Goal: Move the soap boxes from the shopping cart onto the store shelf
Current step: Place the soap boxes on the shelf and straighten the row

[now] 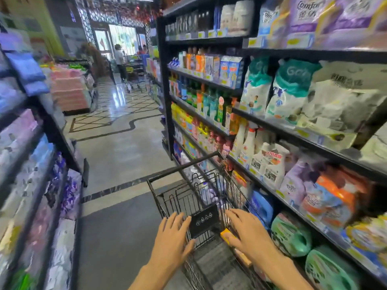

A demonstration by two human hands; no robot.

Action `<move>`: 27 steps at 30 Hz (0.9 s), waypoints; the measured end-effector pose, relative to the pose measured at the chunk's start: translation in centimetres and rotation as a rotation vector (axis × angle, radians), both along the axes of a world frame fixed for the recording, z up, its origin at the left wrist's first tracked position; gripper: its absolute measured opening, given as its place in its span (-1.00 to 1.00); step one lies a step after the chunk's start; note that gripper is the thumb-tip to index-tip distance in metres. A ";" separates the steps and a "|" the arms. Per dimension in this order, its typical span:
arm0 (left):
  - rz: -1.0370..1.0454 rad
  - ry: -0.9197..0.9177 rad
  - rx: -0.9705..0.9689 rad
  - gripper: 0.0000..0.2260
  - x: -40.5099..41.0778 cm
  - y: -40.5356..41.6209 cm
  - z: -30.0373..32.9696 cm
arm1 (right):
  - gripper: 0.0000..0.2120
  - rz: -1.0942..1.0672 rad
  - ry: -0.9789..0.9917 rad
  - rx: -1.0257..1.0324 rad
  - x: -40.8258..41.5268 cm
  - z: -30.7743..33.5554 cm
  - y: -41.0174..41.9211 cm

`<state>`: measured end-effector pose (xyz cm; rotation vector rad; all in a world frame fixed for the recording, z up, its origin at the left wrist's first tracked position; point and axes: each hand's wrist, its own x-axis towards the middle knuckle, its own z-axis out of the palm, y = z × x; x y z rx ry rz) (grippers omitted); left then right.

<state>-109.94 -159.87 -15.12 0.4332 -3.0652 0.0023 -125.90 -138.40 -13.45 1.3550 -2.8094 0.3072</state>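
A person's two bare hands reach over the near end of a black wire shopping cart [188, 185] standing in a supermarket aisle, close beside a tall black metal store shelf [297, 130] on the right. The left hand [170, 237] lies palm down at the cart's near rim, its fingers [178, 221] straight and slightly spread, their tips against a black plastic placard with small white symbols [204, 220] fixed to the wire. The right hand [247, 233] is also palm down, its fingers [234, 216] extended and fanned out, resting over a yellow-orange rectangular soap box [225, 235] that lies inside the cart at its right near corner. Whether the thumb curls under the box cannot be told; only one corner of the box shows past the hand.

The shelf beside the cart carries white and teal detergent pouches [291, 88], white spray bottles [247, 143], purple and orange refill bags [326, 191] and green jugs with handles [293, 235] on its lower levels. Across the aisle on the left, a second rack [31, 164] holds blurred purple and blue packs. The glossy patterned tile floor [121, 126] runs back to a bright entrance, where a few people stand [119, 59], too small for detail.
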 end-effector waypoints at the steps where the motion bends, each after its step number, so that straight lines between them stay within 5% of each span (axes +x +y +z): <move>1: -0.030 -0.002 0.005 -0.41 -1.7 -0.8 -0.2 | -0.33 -0.029 -0.001 -0.003 -0.9 -0.3 -0.5; 16: -0.664 -0.285 0.010 -0.43 -25.3 -6.5 -10.5 | -0.40 -0.681 -0.171 0.129 -8.4 -8.3 -2.4; 22: -0.719 -0.470 0.119 -0.42 -31.1 -7.8 -19.0 | -0.36 -0.807 -0.350 0.163 -10.4 -14.4 -4.2; 27: -0.715 -0.577 0.028 -0.38 -35.4 -6.8 -29.1 | -0.38 -0.883 -0.484 0.206 -12.2 -23.8 -5.1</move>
